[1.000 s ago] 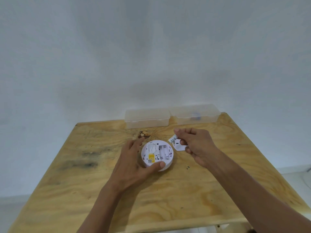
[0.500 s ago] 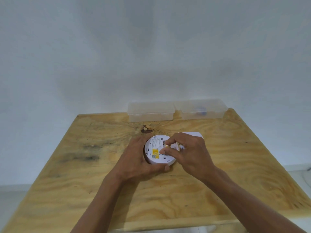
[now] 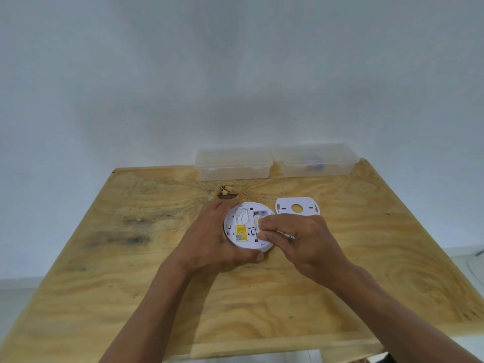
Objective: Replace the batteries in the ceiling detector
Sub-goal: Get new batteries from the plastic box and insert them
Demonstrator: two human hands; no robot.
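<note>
Head view: two hands (image 3: 262,239), one detector (image 3: 242,231).

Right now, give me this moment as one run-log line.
left hand: grips detector on table | right hand: pinches battery at open compartment | mounting plate: off, lying behind detector | battery seated: cannot tell

Two clear plastic boxes (image 3: 234,163) (image 3: 315,159) sit side by side at the far edge of a wooden table (image 3: 131,271).
</note>
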